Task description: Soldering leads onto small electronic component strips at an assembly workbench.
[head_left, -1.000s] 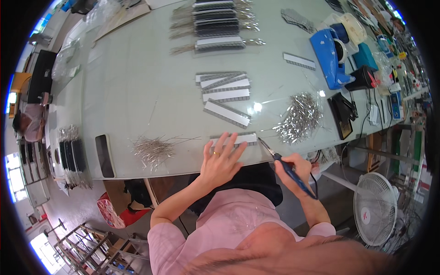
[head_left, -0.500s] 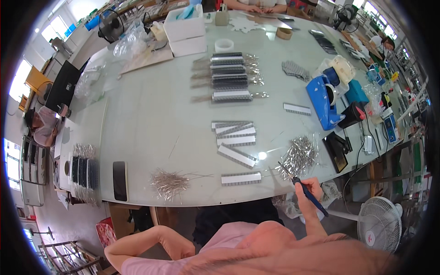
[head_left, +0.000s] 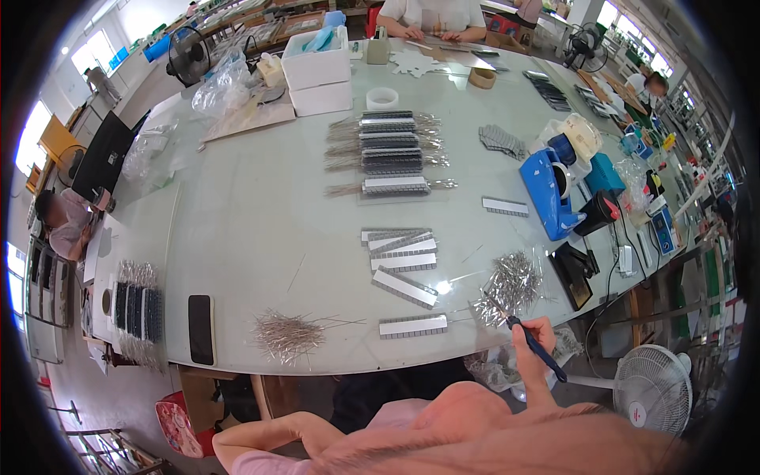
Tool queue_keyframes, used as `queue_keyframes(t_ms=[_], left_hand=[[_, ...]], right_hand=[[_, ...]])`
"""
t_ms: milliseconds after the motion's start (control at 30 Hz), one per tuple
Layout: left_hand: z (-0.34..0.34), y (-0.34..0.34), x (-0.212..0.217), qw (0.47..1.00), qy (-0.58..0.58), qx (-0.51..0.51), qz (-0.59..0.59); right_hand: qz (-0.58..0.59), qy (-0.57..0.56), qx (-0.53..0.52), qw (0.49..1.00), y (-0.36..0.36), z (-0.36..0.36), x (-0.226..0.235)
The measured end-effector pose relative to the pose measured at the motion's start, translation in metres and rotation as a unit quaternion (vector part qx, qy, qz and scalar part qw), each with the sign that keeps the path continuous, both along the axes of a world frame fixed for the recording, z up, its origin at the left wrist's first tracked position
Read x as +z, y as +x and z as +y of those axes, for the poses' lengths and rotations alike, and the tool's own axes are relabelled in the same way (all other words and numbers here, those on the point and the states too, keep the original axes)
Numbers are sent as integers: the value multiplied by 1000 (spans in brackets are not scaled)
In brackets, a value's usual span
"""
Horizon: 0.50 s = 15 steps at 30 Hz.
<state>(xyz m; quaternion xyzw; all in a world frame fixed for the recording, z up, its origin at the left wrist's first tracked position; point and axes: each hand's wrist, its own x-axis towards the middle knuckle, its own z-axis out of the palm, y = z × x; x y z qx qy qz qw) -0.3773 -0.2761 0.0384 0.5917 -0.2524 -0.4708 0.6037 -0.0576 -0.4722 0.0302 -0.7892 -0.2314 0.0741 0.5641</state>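
My right hand (head_left: 535, 332) is closed around the dark blue handle of a slim tool (head_left: 546, 356). Its thin metal tip points away from me, over the near side of a pile of silvery wire-like pins (head_left: 513, 279); whether it touches them I cannot tell. My left forearm (head_left: 297, 427) is bent in front of my body, below the table edge, and that hand's fingers are hidden. A toothed white-and-grey strip (head_left: 413, 326) lies near the table edge. Beyond it are a slanted strip (head_left: 405, 286) and several overlapping strips (head_left: 404, 252). A second wire pile (head_left: 289, 336) sits to the left.
Bundled strips with wires (head_left: 389, 146) lie mid-table, with another bundle (head_left: 138, 309) at far left. A phone (head_left: 201, 328) is near the front edge. A blue tape dispenser (head_left: 546, 194) and black stand (head_left: 571, 273) are at right. Other people sit across and at left.
The whole view has shifted slightly, with the table lower in the picture. My right hand keeps hold of the tool near the pins. My left hand has become hidden behind my body.
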Motion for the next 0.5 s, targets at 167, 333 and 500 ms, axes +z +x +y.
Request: queue_keyframes(t_ms=[167, 333, 500], left_hand=[[50, 5, 19, 988, -137, 69, 18], [79, -1, 35, 973, -57, 210, 72], [68, 22, 13, 703, 388, 539, -255]], right_hand=[[12, 11, -24, 1000, -5, 7, 14], [27, 0, 4, 1000, -10, -4, -7], [51, -14, 41, 998, -30, 14, -9]])
